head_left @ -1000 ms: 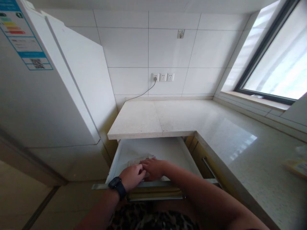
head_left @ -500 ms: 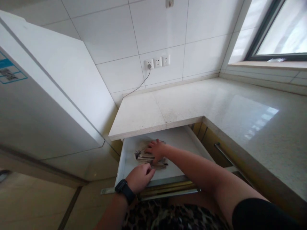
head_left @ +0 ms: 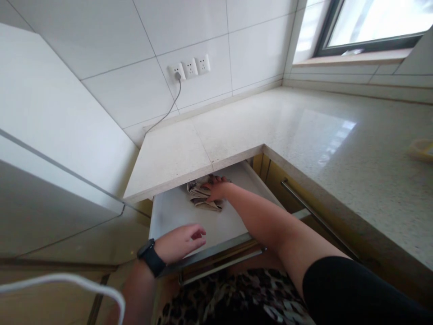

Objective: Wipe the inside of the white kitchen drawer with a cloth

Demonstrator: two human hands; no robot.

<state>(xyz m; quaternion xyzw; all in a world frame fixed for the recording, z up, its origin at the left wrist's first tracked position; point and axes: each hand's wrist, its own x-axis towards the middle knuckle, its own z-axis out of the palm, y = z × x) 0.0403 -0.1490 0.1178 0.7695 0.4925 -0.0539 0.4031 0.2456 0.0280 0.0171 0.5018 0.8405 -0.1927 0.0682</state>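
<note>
A white drawer (head_left: 176, 212) stands pulled out under the stone countertop (head_left: 237, 131). Deep inside it, near the back, lies a crumpled beige cloth (head_left: 200, 197). My right hand (head_left: 216, 188) presses down on that cloth with its fingers curled over it. My left hand (head_left: 179, 243), with a black watch on the wrist, hovers at the drawer's front edge, fingers loosely apart and holding nothing.
A white refrigerator (head_left: 50, 149) stands close on the left. Wall sockets (head_left: 189, 68) with one plugged cable sit above the counter. A drawer handle bar (head_left: 314, 216) runs along the cabinet on the right. A yellow object (head_left: 421, 151) lies at the counter's right edge. A white cord (head_left: 67, 282) crosses the lower left.
My right hand has pushed the cloth further back into the drawer. My left hand has let go of it and drawn back to the front edge. The view has tilted down and right.
</note>
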